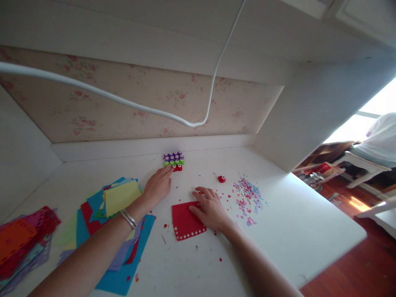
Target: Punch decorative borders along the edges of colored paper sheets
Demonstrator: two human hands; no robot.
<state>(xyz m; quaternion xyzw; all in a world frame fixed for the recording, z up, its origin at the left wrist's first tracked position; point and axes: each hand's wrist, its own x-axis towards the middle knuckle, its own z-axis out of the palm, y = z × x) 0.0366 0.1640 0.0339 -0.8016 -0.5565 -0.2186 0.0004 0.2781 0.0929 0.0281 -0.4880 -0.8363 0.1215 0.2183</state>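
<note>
My left hand (159,184) reaches to the front of a block of small craft punches (174,157), purple, green and red in rows. Its fingertips are closed at the left side of the red punches (177,168), and they partly hide what they grip there. My right hand (210,207) lies spread, palm down, over the upper right of a square red paper sheet (186,218). Small punched shapes run along the sheet's lower edge. A single red craft punch (222,179) stands apart, beyond my right hand.
Coloured paper sheets (122,198) are piled under my left forearm. More punched sheets (23,237) lie at the far left. Confetti (247,194) is scattered on the right of the white desk (297,231). A white cable (123,101) hangs across the view.
</note>
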